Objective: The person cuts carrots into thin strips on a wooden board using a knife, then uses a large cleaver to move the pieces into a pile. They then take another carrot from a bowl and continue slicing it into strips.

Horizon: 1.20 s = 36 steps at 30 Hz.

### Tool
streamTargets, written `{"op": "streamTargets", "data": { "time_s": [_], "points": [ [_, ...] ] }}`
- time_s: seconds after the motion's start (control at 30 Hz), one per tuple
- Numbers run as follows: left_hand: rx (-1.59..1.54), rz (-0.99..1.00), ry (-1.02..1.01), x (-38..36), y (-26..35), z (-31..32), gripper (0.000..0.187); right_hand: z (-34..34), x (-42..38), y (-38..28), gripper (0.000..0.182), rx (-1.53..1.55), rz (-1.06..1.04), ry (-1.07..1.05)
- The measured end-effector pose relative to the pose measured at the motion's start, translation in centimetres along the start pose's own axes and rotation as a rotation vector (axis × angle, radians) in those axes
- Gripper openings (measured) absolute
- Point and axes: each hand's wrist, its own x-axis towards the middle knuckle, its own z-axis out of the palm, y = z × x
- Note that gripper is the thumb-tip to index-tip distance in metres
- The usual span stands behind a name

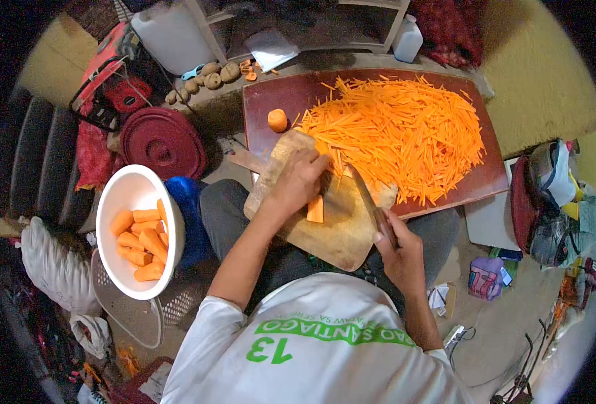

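Note:
My left hand [301, 176] is closed over a carrot piece [316, 210], pressing it on the wooden cutting board [338, 242]; the fingers hide part of it. In my right hand [402, 250] is the handle of a kitchen knife [364, 192]. Its blade slants up and left over the board, to the right of my left hand. Just past the board's far edge, a big heap of carrot sticks [406, 138] covers much of a dark red board [264, 94]. A short carrot chunk [278, 120] stands to the left of the heap.
A white bowl [134, 286] with several peeled carrots [151, 241] stands at my left. Behind it lies a dark red lid [163, 143]. Several potatoes [212, 81] line the ledge at the back. Bags and a purple pouch [486, 277] are on the right.

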Motion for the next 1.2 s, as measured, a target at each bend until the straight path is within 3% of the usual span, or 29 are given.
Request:
{"op": "streamTargets", "data": {
  "time_s": [0.23,0.33,0.37,0.5,0.6,0.7,0.9,1.0,1.1,1.2],
  "points": [
    [-0.217,-0.126,0.137,-3.8,0.0,-1.9,0.040,-0.7,-2.1,1.0,0.054,0.071,0.050,-0.147],
    [-0.398,-0.197,-0.052,-5.7,2.5,-4.5,0.042,-0.2,-2.5,1.7,0.054,0.117,0.144,-0.199],
    [-0.324,-0.146,-0.042,-7.0,2.1,-3.8,0.049,0.0,-2.5,1.6,0.054,0.137,0.150,-0.204],
    [-0.148,-0.037,-0.148,-7.5,2.9,-3.9,0.046,0.8,-1.6,1.9,0.051,0.131,0.091,-0.220],
    [-0.174,-0.023,-0.080,-7.7,2.4,-2.5,0.043,1.4,-0.6,1.8,0.052,0.180,0.118,-0.261],
    [-0.156,-0.149,-0.154,-7.5,3.6,-2.7,0.042,1.6,1.0,-0.4,0.053,0.100,0.039,-0.307],
    [0.005,-0.132,0.059,-7.8,5.2,-1.7,0.045,2.4,1.7,-1.3,0.049,-0.025,-0.047,-0.324],
    [0.016,-0.185,-0.015,-8.3,5.4,-1.6,0.044,1.7,1.1,-1.5,0.049,-0.171,-0.002,-0.368],
    [-0.011,-0.107,0.055,-8.2,5.0,-1.3,0.044,1.1,0.1,-2.3,0.048,-0.138,-0.025,-0.332],
    [0.037,-0.072,0.071,-8.0,5.0,-1.2,0.042,1.8,-1.0,-0.3,0.049,-0.103,-0.155,-0.249]
  ]
}}
